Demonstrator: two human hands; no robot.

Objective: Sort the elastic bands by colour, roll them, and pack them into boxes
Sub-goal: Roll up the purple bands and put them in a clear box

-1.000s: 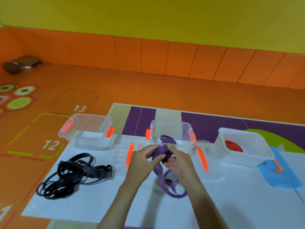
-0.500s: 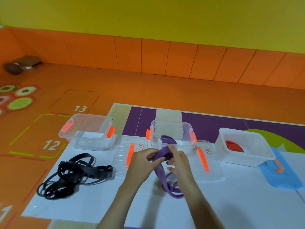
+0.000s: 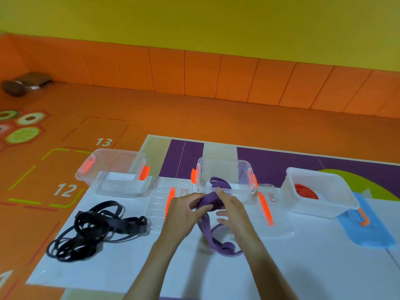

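Where the hands meet: purple band [image 3: 208, 201], partly rolled, held above the white sheet [image 3: 151, 267], just in front of the middle clear box [image 3: 225, 167].
Left hand [image 3: 184, 210]: fingers and thumb curled round the rolled part.
Right hand [image 3: 232, 210]: forefinger and thumb pinch the roll (other fingers spread loose).
Loose end: hangs to the sheet, looped between the forearms.
Middle box contents: one purple roll [image 3: 218, 184].
White box [image 3: 320, 204]: far right, red roll [image 3: 305, 191] inside.
Left clear box [image 3: 112, 169]: open, orange clips.
Black bands [image 3: 93, 230]: tangled heap on the sheet, left of both hands, apart.
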